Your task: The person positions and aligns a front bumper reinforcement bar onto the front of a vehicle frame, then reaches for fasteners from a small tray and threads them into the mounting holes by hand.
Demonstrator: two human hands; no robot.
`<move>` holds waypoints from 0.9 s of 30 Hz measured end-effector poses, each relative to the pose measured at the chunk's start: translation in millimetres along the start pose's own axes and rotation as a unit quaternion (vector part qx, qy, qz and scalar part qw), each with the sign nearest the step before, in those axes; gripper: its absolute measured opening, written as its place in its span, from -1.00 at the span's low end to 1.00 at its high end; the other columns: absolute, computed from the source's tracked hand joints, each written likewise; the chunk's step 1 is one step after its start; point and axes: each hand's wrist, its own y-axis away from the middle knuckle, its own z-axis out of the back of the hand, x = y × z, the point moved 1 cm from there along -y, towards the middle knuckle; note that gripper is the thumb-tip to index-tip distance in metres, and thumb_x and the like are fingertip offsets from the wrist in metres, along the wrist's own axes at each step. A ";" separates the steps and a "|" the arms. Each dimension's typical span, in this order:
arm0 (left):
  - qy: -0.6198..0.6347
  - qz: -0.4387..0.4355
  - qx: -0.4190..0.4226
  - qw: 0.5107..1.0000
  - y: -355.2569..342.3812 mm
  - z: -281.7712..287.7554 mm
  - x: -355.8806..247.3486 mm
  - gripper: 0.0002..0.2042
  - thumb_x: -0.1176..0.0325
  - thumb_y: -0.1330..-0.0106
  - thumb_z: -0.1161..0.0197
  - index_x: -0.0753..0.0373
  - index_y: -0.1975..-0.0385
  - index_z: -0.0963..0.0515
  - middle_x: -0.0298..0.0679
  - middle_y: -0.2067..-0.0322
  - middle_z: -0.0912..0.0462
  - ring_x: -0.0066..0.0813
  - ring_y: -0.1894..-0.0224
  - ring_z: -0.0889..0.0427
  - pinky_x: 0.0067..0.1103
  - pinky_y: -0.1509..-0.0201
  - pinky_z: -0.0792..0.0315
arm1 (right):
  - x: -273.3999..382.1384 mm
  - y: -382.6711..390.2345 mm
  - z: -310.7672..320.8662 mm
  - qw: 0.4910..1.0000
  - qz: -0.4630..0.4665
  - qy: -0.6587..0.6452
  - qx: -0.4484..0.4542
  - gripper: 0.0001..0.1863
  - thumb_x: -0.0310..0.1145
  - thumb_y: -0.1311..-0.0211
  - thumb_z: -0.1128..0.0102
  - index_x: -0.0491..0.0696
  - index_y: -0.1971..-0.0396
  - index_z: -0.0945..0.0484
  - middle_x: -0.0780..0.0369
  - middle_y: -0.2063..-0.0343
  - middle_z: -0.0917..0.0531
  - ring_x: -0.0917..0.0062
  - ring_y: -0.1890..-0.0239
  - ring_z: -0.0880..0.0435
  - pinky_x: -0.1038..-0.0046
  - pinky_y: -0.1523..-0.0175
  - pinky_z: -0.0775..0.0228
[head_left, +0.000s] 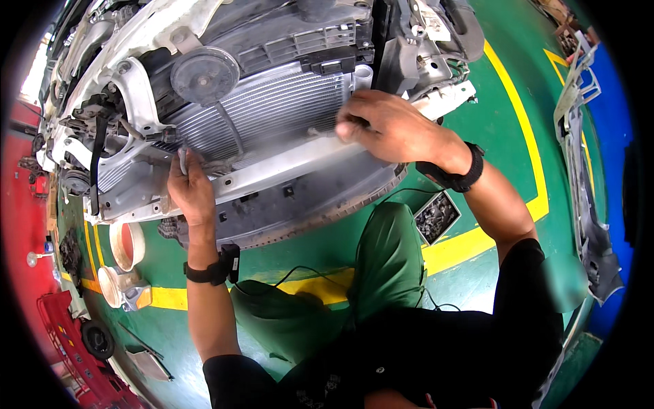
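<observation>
The stripped front of a car stands before me. Its finned radiator sits behind a pale metal crossbar. My left hand is closed at the radiator's lower left, thumb and fingers pinched round a small greyish piece whose kind I cannot make out. At the right end of the radiator, above the crossbar, my right hand is curled with its fingers bent inward. Anything it holds is hidden. A round dark horn-like disc on a bracket hangs in front of the radiator, between my hands but higher.
Below the crossbar juts a dark plastic undertray. A box of small fasteners lies by my knee. Two round tubs stand at the left on the green floor. A removed bumper part stands along the right.
</observation>
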 end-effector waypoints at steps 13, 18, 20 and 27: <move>0.033 0.025 0.248 0.968 1.8 18.3 -7.8 -0.79 0.31 -0.21 -0.39 0.33 0.31 -0.64 -0.31 0.50 -0.65 -0.64 0.44 -0.54 -0.64 0.30 -0.42 | 8.9 -24.3 -13.0 0.994 0.016 0.085 -0.069 -0.82 -0.37 -0.22 -0.14 -0.03 0.19 -0.56 0.17 0.30 -0.67 0.16 0.21 -0.63 0.21 0.14 -0.50; -0.093 0.018 0.220 0.971 -0.3 7.9 -16.7 -0.78 0.21 -0.21 -0.38 0.16 0.24 -0.69 -0.25 0.51 -0.70 -0.45 0.44 -0.67 -0.57 0.27 -0.47 | -7.7 -21.6 -16.2 0.995 0.037 0.091 -0.028 -0.80 -0.31 -0.28 -0.07 -0.01 0.15 -0.56 0.15 0.23 -0.67 0.14 0.13 -0.61 0.18 0.05 -0.46; -0.098 0.036 0.242 0.965 -1.3 6.3 -13.2 -0.77 0.14 -0.20 -0.38 0.09 0.23 -0.70 -0.26 0.47 -0.71 -0.40 0.40 -0.69 -0.53 0.25 -0.47 | -12.8 -19.3 -21.5 0.994 0.049 0.088 -0.039 -0.81 -0.35 -0.28 -0.08 -0.03 0.16 -0.57 0.13 0.25 -0.67 0.14 0.13 -0.61 0.19 0.05 -0.44; -0.091 0.016 0.280 0.956 -3.1 13.4 -11.2 -0.71 0.03 -0.22 -0.34 0.06 0.20 -0.70 -0.27 0.43 -0.73 -0.37 0.32 -0.69 -0.50 0.15 -0.46 | 0.0 -25.8 1.1 0.992 0.084 0.090 0.028 -0.81 -0.50 -0.25 -0.11 -0.14 0.15 -0.56 0.11 0.28 -0.68 0.14 0.21 -0.65 0.26 0.12 -0.49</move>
